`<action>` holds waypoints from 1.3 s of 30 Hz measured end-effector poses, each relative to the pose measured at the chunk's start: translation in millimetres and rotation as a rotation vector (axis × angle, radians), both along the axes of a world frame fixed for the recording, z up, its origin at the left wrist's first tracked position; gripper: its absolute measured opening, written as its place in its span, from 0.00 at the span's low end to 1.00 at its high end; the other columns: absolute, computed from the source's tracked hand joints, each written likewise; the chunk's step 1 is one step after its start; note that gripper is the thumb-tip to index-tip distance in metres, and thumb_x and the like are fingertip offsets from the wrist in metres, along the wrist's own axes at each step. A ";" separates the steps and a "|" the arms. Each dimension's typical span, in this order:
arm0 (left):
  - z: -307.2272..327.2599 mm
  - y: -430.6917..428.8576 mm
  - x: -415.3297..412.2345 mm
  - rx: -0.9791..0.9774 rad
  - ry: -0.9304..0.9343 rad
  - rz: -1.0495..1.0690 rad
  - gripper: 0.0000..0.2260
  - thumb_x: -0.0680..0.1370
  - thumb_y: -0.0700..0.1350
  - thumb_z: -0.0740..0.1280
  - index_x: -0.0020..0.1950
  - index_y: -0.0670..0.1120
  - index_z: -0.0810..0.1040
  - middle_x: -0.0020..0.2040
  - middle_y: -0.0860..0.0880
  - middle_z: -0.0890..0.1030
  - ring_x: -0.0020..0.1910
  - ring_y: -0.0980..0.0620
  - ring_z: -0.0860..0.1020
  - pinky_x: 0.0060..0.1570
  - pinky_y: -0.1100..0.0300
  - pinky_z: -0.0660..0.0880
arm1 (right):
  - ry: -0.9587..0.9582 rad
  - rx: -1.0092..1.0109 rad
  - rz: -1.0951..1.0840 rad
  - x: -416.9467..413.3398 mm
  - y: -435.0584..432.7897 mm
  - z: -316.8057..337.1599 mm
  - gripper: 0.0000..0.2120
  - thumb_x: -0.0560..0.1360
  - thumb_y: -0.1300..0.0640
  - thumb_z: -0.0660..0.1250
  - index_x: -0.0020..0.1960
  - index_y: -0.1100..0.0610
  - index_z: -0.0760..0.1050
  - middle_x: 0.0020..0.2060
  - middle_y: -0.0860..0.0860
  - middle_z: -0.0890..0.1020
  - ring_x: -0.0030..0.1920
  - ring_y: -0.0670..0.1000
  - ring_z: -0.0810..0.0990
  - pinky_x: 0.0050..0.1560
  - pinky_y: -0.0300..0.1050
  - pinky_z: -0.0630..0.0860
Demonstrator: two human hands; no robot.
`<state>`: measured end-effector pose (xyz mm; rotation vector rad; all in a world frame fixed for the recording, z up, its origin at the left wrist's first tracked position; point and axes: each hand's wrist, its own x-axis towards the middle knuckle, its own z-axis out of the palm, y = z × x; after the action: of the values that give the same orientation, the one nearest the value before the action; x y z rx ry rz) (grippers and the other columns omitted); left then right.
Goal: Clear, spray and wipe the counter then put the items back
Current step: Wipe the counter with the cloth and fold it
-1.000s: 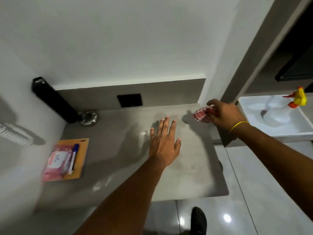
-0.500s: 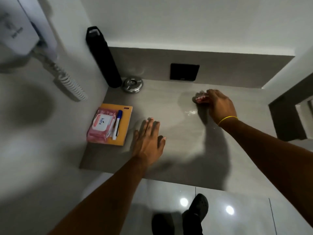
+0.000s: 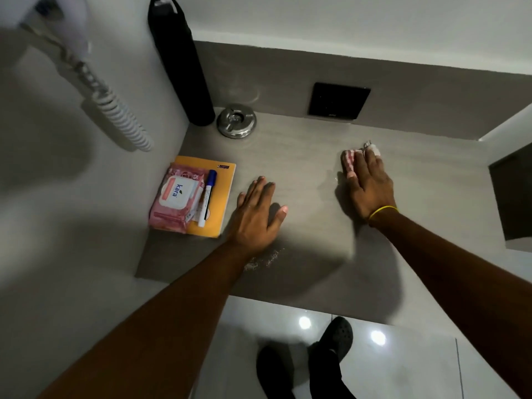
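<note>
The right hand (image 3: pixel 369 187) is pressed flat on a bunched red-and-white checked cloth (image 3: pixel 349 159), which is pinned under the fingers against the grey worktop (image 3: pixel 302 156), toward its right rear. A yellow band (image 3: pixel 383 211) is worn at that wrist. The left hand (image 3: pixel 257 216) is laid palm-down on the worktop with fingers spread, grasping nothing, just beside the orange notebook (image 3: pixel 220 197).

Wiping is judged to be in progress. A faint wet glint is noted beside the cloth, and a pale streak of residue (image 3: pixel 263 260) is seen near the front edge, by the left forearm; that strip is judged not yet wiped.

Clearing appears incomplete. At the left end are found the notebook, with a pink pack of wet wipes (image 3: pixel 175 198) and a blue-capped marker (image 3: pixel 207 197) lying on it. In the rear corner are found a tall black bottle (image 3: pixel 180 61) and, just beside it, a round metal ashtray (image 3: pixel 236 120). The area beneath these is judged untreated. No spray bottle is in view.

The cloth is crumpled small, mostly covered by the fingers.
</note>
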<state>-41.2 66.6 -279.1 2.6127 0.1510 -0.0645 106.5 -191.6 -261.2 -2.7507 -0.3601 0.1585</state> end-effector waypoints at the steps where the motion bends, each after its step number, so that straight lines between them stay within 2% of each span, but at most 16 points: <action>1: -1.4 -0.4 -0.9 -0.012 -0.006 0.005 0.36 0.81 0.68 0.47 0.84 0.50 0.55 0.86 0.48 0.52 0.85 0.51 0.48 0.82 0.48 0.46 | -0.002 -0.022 -0.012 -2.9 6.1 -2.2 0.30 0.85 0.44 0.48 0.84 0.54 0.52 0.84 0.55 0.49 0.84 0.56 0.47 0.80 0.60 0.56; 4: -1.9 -0.8 -2.1 -0.053 -0.016 0.042 0.37 0.81 0.69 0.49 0.85 0.50 0.54 0.86 0.48 0.54 0.85 0.51 0.50 0.82 0.49 0.47 | 0.026 -0.038 -0.038 -17.8 27.0 -2.8 0.34 0.82 0.42 0.46 0.84 0.54 0.50 0.84 0.55 0.49 0.84 0.57 0.49 0.79 0.60 0.57; 7: 3.2 0.3 -2.6 -0.101 -0.023 0.056 0.36 0.82 0.68 0.52 0.85 0.50 0.54 0.85 0.48 0.55 0.84 0.51 0.52 0.82 0.48 0.50 | 0.069 -0.024 0.027 -42.9 52.9 -0.8 0.34 0.82 0.41 0.47 0.85 0.52 0.49 0.84 0.53 0.49 0.84 0.56 0.49 0.77 0.60 0.58; 14: 17.8 7.2 -3.4 -0.241 -0.068 0.136 0.35 0.81 0.66 0.55 0.84 0.49 0.57 0.84 0.47 0.60 0.83 0.50 0.58 0.81 0.48 0.61 | 0.097 0.049 0.246 -125.0 104.0 -4.6 0.33 0.83 0.44 0.54 0.85 0.50 0.48 0.84 0.50 0.46 0.84 0.55 0.48 0.77 0.61 0.57; 18: 26.5 12.4 -0.7 -0.375 -0.029 0.207 0.34 0.80 0.67 0.54 0.83 0.55 0.57 0.84 0.50 0.61 0.81 0.49 0.62 0.78 0.44 0.65 | 0.155 0.072 0.330 -156.3 117.4 -1.8 0.42 0.78 0.44 0.62 0.85 0.52 0.45 0.84 0.51 0.47 0.84 0.56 0.47 0.77 0.62 0.58; 20: 30.9 15.6 -0.8 -0.413 -0.015 0.199 0.32 0.81 0.66 0.56 0.83 0.55 0.59 0.83 0.51 0.62 0.81 0.50 0.63 0.78 0.45 0.66 | 0.156 0.062 0.330 -163.5 119.4 0.6 0.41 0.79 0.47 0.62 0.85 0.54 0.46 0.84 0.53 0.48 0.84 0.57 0.49 0.77 0.59 0.59; 23: 37.6 18.5 -1.2 -0.400 -0.009 0.179 0.29 0.83 0.61 0.60 0.83 0.53 0.61 0.83 0.50 0.63 0.80 0.51 0.64 0.78 0.48 0.66 | 0.141 0.031 0.288 -163.1 124.4 6.2 0.31 0.85 0.54 0.56 0.84 0.57 0.50 0.84 0.55 0.50 0.84 0.57 0.51 0.76 0.57 0.61; 25: 41.6 18.6 -3.0 -0.390 0.019 0.168 0.28 0.84 0.60 0.60 0.83 0.54 0.61 0.83 0.50 0.64 0.80 0.50 0.65 0.78 0.48 0.66 | 0.159 0.011 0.277 -161.9 127.5 11.3 0.29 0.86 0.55 0.54 0.84 0.56 0.49 0.84 0.55 0.49 0.84 0.56 0.50 0.76 0.55 0.61; 28: 44.1 17.6 -5.8 -0.369 0.056 0.141 0.28 0.84 0.61 0.58 0.83 0.54 0.60 0.83 0.50 0.63 0.81 0.49 0.64 0.78 0.48 0.65 | 0.185 0.055 0.314 -169.2 127.1 18.5 0.29 0.86 0.54 0.55 0.84 0.55 0.49 0.84 0.54 0.51 0.83 0.55 0.52 0.76 0.53 0.62; 31: 43.4 17.1 -11.0 -0.343 0.050 0.130 0.28 0.85 0.61 0.58 0.83 0.53 0.60 0.83 0.50 0.63 0.80 0.51 0.65 0.78 0.54 0.63 | 0.148 0.074 0.409 -195.0 128.0 22.5 0.27 0.84 0.53 0.59 0.82 0.55 0.59 0.82 0.56 0.59 0.82 0.56 0.58 0.74 0.54 0.65; 34: 40.4 16.4 -18.2 -0.344 0.066 0.120 0.29 0.84 0.62 0.58 0.83 0.55 0.59 0.83 0.51 0.63 0.79 0.52 0.66 0.72 0.59 0.62 | 0.106 -0.014 0.499 -229.5 135.5 15.4 0.28 0.81 0.51 0.62 0.80 0.52 0.63 0.81 0.55 0.64 0.82 0.59 0.57 0.77 0.61 0.64; 36: 37.9 16.7 -23.0 -0.302 0.067 0.098 0.29 0.84 0.63 0.57 0.83 0.55 0.59 0.84 0.51 0.62 0.81 0.51 0.64 0.76 0.55 0.63 | 0.098 -0.069 0.499 -244.6 138.8 7.1 0.25 0.82 0.48 0.59 0.78 0.51 0.65 0.80 0.55 0.64 0.82 0.62 0.56 0.78 0.65 0.61; 39: 34.6 17.3 -32.2 -0.181 0.033 0.061 0.28 0.85 0.62 0.56 0.84 0.53 0.59 0.84 0.50 0.60 0.83 0.50 0.59 0.79 0.47 0.64 | 0.077 -0.093 0.456 -249.7 136.9 -1.8 0.23 0.83 0.48 0.56 0.78 0.50 0.66 0.80 0.55 0.66 0.82 0.63 0.57 0.78 0.67 0.59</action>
<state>-73.4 83.9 -244.5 2.4260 0.2258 -0.0958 -143.2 -54.7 -262.9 -2.6958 -0.9751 0.4031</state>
